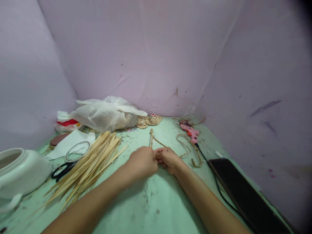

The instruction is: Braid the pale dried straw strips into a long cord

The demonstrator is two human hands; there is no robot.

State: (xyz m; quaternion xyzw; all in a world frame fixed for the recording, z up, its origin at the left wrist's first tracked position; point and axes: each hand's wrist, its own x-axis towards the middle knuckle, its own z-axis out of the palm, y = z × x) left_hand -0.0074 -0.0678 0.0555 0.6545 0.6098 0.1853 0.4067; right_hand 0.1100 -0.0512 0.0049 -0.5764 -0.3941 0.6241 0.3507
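My left hand [142,161] and my right hand [168,159] meet knuckle to knuckle at the middle of the pale green table [151,208]. Both are closed in a pinch on a jute cord [156,140]. The cord runs from my fingers away toward the back wall, and another loop of it [187,148] curls off to the right. A bundle of thin bamboo sticks [90,165] lies fanned out just left of my left hand.
Black scissors [62,169] and a wire ring [77,151] lie by the sticks, a white pot [19,172] at far left. A white plastic bag [107,113] and small woven pieces [148,121] sit at the back. A pink glue gun [191,131] and a dark slab [243,191] are on the right.
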